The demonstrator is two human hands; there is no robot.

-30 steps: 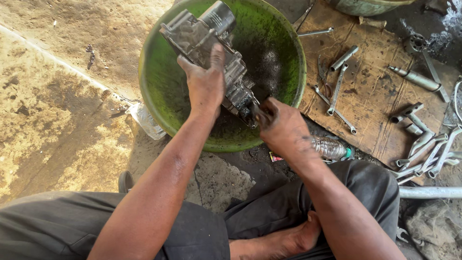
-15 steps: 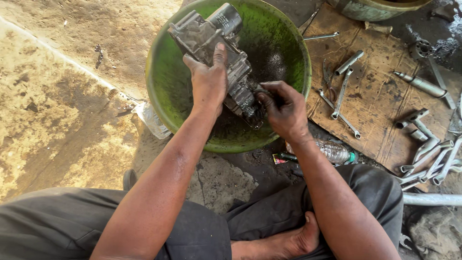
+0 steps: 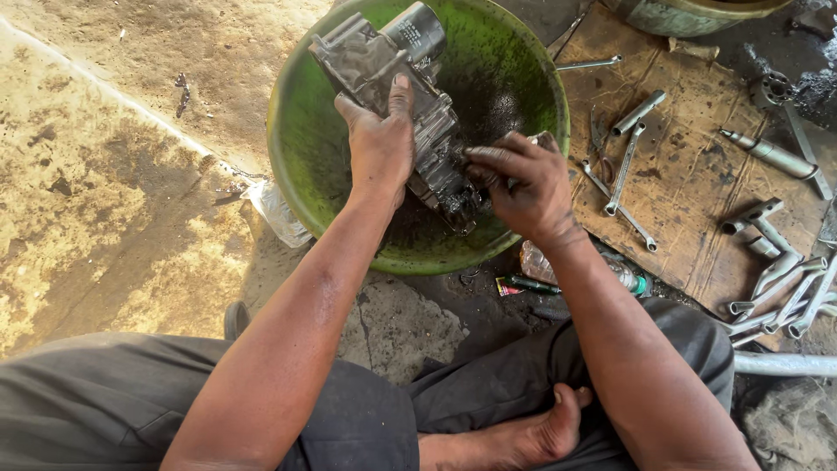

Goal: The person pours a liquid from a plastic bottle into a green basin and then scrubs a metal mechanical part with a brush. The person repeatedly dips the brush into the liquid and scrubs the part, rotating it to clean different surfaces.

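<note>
A grimy grey metal engine part [image 3: 397,96], blocky with a dark cylinder at its far end, is held tilted over the middle of a wide green basin [image 3: 301,187] that sits on the dirt floor in front of the seated person. The left hand [image 3: 381,144] lies over the part's near-left side, its fingers [image 3: 401,92] wrapped onto the casting and gripping it firmly. The right hand [image 3: 523,183] is at the part's lower, near end, blackened with oil; its fingers [image 3: 484,157] are curled and pressed against that end, and a small pale object shows past the knuckles, though what it is cannot be told. Inside the basin the bottom is dark with dirty liquid. To the right of the basin a brown board [image 3: 697,174] lies on the floor carrying scattered tools: a spanner [image 3: 623,170] near its left edge, a socket bar [image 3: 638,112] just beyond it, and a heap of socket wrenches [image 3: 780,283] toward the near right. Just near of the basin, beside the right wrist, lies a clear plastic bottle [image 3: 615,270]. The person's dark trousers and a bare foot [image 3: 540,432] fill the near edge of the view.
</note>
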